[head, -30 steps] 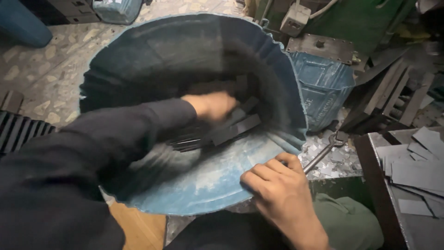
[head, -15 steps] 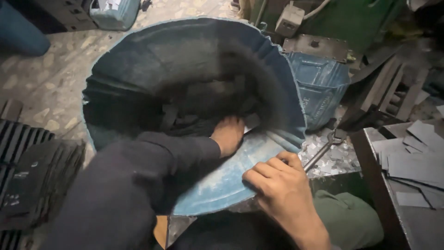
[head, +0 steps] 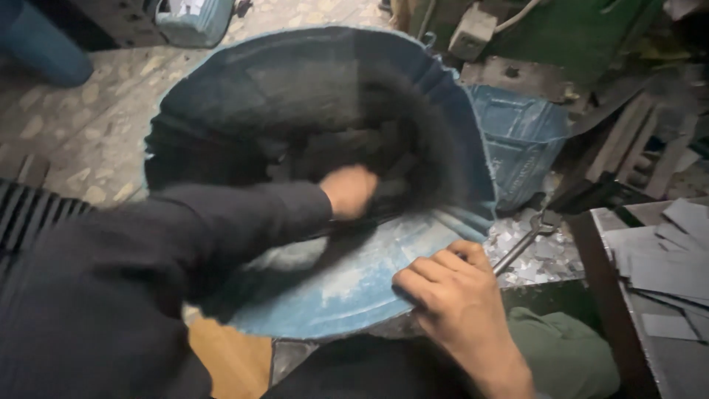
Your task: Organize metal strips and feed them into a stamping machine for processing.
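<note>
My left hand (head: 348, 191) was down in the tub (head: 347, 284), closed on dark strips (head: 384, 159), I think. They looked stiff, thin, sharp-edged, so grab flat faces. Right hand (head: 450, 292) clamped the tub's rim.

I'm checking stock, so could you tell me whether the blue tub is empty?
Not empty: dark flat pieces lie inside the blue tub, where the left hand reaches.

Wide open mouth of blue tub (head: 354, 295): passage into interior. Near inner wall bare, free. Deep inside tub: dark flat pieces (head: 347, 151) heaped, blocking floor; left hand (head: 347, 191) and sleeve across middle. Near rim: right hand (head: 450, 295) clamped over edge. Right of tub: smaller blue container (head: 521, 140), wrench (head: 524, 240), table (head: 591, 251) stacked with grey sheets (head: 665, 266).
</note>
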